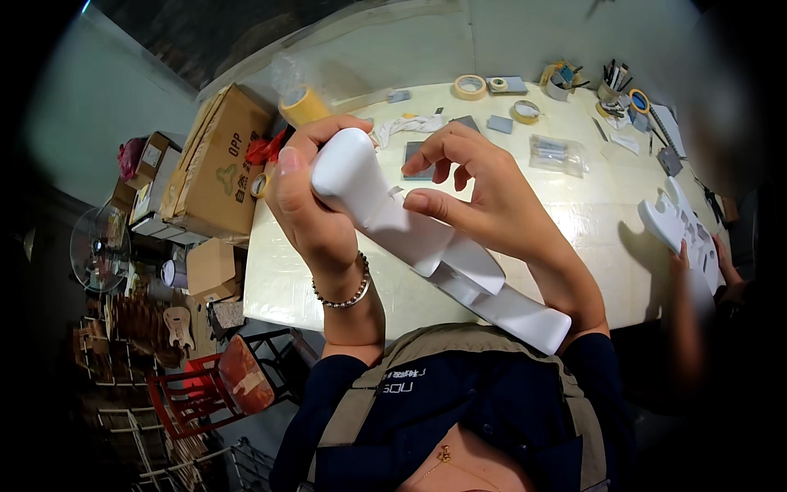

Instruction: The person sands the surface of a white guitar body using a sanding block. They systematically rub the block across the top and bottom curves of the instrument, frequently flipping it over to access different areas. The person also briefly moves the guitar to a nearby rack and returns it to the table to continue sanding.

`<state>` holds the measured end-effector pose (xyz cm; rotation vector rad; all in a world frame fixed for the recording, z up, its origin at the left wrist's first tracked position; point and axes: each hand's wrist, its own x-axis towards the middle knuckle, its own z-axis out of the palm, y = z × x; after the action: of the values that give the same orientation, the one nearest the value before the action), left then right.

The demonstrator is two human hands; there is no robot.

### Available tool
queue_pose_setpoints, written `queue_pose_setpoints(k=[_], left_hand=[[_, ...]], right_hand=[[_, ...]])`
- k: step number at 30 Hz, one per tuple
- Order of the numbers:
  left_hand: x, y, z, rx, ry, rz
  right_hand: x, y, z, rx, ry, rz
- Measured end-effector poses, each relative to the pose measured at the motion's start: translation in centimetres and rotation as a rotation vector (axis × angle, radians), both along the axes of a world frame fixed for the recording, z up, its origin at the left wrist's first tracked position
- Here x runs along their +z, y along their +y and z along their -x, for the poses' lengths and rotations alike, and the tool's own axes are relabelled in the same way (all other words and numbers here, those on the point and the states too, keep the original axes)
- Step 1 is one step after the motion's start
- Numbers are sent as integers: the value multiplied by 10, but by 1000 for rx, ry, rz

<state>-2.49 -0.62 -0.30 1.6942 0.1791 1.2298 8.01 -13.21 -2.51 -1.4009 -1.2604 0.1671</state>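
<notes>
A glossy white guitar body (410, 230), seen edge-on, slants across in front of my chest, its lower right end close to my apron. My left hand (307, 193) grips its upper left end, thumb on the near side and fingers curled round behind. Over the middle of the guitar body is my right hand (471, 184), thumb and fingers apart with nothing between them. Its thumb tip lies close to the white edge; whether it touches I cannot tell. A small pale flap (395, 191) shows on the surface near that thumb.
Behind my hands stretches a pale covered table (287, 279) with tape rolls (470, 88), grey abrasive pads (500, 124) and a clear plastic pack (557, 154). At right, another person's hands hold a white guitar body (684, 225). Cardboard boxes (209, 164) and a red chair (217, 385) stand left.
</notes>
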Motion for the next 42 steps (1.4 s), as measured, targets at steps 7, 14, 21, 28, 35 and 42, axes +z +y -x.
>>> queue_pose_setpoints(k=[7, 14, 21, 28, 35, 42], left_hand=[[0, 7, -4, -8, 11, -2], [-3, 41, -25, 4, -33, 28], [-5, 72, -16, 193, 11, -1], [-2, 99, -3, 238, 60, 68], [-1, 102, -12, 205, 60, 40], [-3, 99, -6, 202, 55, 48]], right_hand=[[-2, 5, 7, 44, -49, -85], [-32, -81, -30, 38, 420, -300], [-195, -198, 2, -530, 911, -95], [-356, -262, 135, -1135, 1487, -280], [-389, -246, 126, -1268, 1442, -497], [-406, -254, 106, -1385, 1397, -148]])
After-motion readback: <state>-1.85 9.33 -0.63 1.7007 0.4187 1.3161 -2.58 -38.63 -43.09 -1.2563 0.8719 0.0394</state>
